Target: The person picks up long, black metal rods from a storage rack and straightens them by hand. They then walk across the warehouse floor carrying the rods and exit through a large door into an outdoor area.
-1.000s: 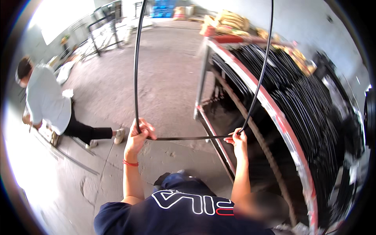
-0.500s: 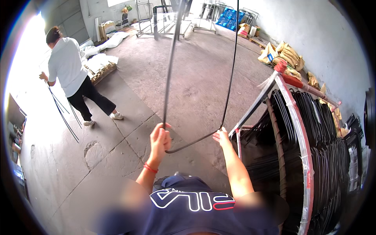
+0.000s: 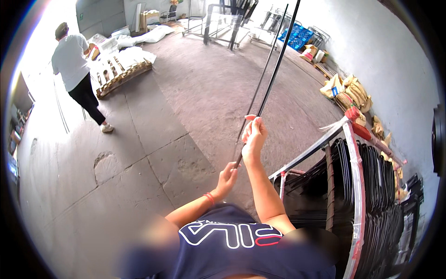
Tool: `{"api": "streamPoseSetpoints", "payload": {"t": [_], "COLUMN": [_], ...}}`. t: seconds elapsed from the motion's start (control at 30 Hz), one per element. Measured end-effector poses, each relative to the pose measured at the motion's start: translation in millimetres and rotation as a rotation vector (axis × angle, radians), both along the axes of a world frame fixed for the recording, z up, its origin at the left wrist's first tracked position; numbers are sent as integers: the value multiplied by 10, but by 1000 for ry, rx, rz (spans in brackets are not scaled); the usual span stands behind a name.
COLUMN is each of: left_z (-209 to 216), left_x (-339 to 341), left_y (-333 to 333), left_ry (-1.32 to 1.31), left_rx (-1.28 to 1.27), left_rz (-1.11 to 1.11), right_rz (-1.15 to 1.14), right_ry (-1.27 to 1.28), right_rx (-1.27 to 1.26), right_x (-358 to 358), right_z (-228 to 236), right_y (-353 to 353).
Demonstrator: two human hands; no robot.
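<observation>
Rod (image 3: pixel 278 58) in both hands, center of view, slanting up to the upper edge. Grip first: right hand (image 3: pixel 254 137) curled around it; left hand (image 3: pixel 226 180) pinching its lower part, just below and left. Two dark legs show, close together; can't tell how they join at the hands. Hands set one above the other, probably to steady a long piece that's mostly above them; low left hold likely checks swing. Right forearm (image 3: pixel 262 186) rises steeply from lower right; left forearm (image 3: pixel 190 212) comes flatter from lower left, red bracelet (image 3: pixel 209 198) at wrist. Lower right: rack (image 3: pixel 316 144) with black pieces (image 3: pixel 381 172) in tight rows, likely nested to save space; wrapping on its rail (image 3: pixel 359 200), maybe padding. Upper left: co-worker (image 3: pixel 72 65) beside pallet (image 3: pixel 124 80) with white bags (image 3: pixel 134 55). Upper right: tan sacks (image 3: pixel 355 90) by the wall (image 3: pixel 395 69).
</observation>
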State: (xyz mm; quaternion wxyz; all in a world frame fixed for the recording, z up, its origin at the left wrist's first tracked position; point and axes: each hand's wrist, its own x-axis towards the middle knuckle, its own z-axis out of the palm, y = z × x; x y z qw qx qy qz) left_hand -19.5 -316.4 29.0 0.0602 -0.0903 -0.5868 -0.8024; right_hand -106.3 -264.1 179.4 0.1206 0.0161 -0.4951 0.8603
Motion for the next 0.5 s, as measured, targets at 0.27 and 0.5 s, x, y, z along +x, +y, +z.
{"api": "streamPoseSetpoints", "payload": {"t": [0.27, 0.5], "left_z": [84, -101], "left_x": [-169, -210], "left_y": [267, 457], "left_ry": [-46, -129], "left_rx": [-156, -306], "left_rz": [-255, -443], "right_rz": [60, 128], "right_ry": [42, 18], "right_rx": [15, 2], "right_x": [-173, -221], "right_z": [-251, -525], "right_y": [500, 901]}}
